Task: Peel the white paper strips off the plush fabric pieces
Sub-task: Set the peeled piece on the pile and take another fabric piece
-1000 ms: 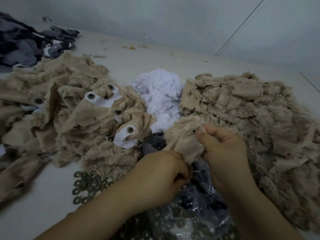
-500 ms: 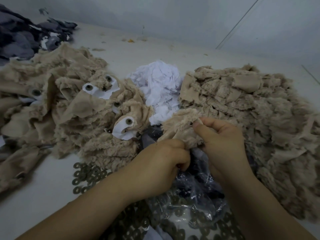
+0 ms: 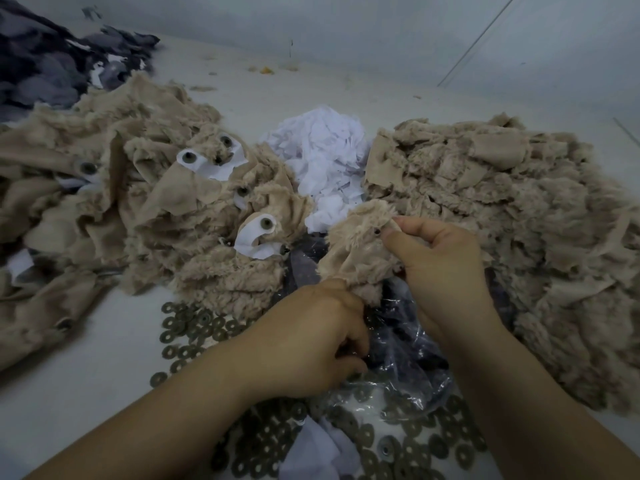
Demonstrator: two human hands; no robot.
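A tan plush piece (image 3: 360,247) is pinched by the right hand (image 3: 436,268) and gripped below by the left hand (image 3: 311,344), so fur could be torn by hard pulling

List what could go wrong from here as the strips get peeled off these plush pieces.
1. The held plush piece hangs over the washers and plastic bag; it may drag them about.
2. Peeled paper pile sits between both plush heaps, so scraps could mix back in.
3. Both hands pinching fluffy fabric may slip.
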